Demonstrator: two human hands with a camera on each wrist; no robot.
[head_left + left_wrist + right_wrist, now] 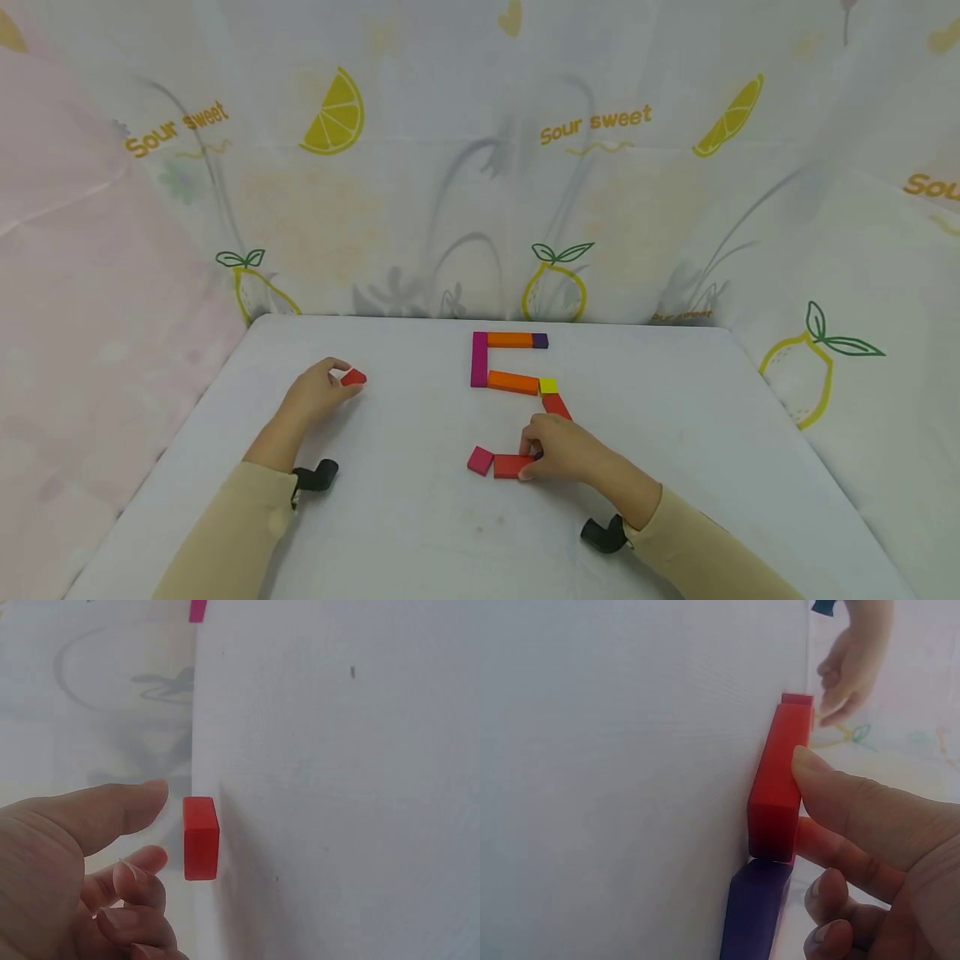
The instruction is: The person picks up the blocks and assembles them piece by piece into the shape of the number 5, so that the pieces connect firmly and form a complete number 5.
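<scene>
A small red block lies at the left of the white table. My left hand is beside it, thumb and forefinger spread; in the left wrist view a gap shows between those fingers and the red block. My right hand pinches a longer red block between thumb and forefinger. That red block lies end to end with a purple block, which my hand mostly hides in the head view. Against its other end sits a magenta block.
Farther back, a figure of blocks stands on the table: a magenta bar, an upper orange bar with a purple end block, a lower orange bar, a yellow block and a slanted red bar. A lemon-printed cloth hangs behind.
</scene>
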